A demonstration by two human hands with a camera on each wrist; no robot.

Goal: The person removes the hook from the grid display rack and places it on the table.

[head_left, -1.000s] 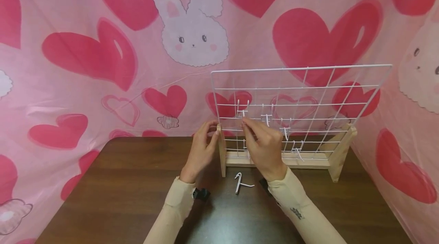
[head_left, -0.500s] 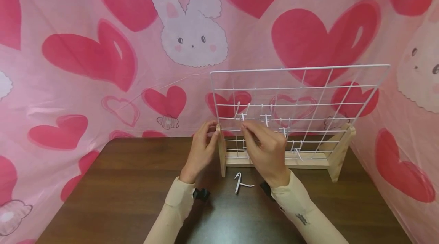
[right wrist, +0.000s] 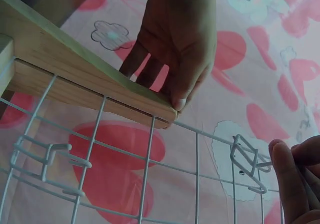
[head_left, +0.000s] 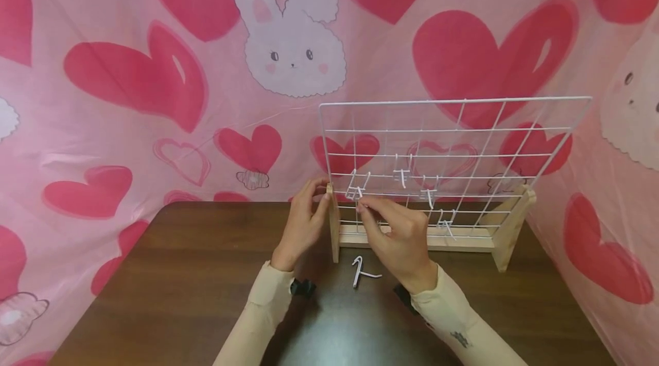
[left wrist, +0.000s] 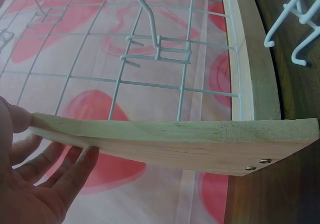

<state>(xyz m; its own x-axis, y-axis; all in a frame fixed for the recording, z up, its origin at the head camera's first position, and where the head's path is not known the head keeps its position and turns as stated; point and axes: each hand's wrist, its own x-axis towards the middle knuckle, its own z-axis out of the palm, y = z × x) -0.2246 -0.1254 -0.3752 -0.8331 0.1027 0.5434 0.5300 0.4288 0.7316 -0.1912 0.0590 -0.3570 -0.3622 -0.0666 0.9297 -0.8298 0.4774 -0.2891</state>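
Note:
A white wire grid point(head_left: 455, 100) stands leaning back in a wooden stand. My left hand point(head_left: 302, 223) holds the top end of the stand's left side panel point(left wrist: 175, 133), thumb on one face and fingers on the other. My right hand point(head_left: 399, 237) pinches the prong of a white wire display hook point(head_left: 358, 191) between thumb and fingertips, in front of the grid's left part. The hook's two bent arms point up and overlap the wires. Other hooks hang on the grid, among them a middle hook point(head_left: 429, 197) and a low right hook point(head_left: 447, 226).
One loose hook point(head_left: 357, 274) lies on the dark wooden table point(head_left: 206, 286) before the stand. The stand's base bar point(head_left: 458, 244) joins its side panels. A pink cloth point(head_left: 128, 6) with hearts and rabbits hangs behind.
My right hand has moved down and slightly left with the pinched hook, which now tilts more beside the grid. My left hand keeps its hold on the side panel.

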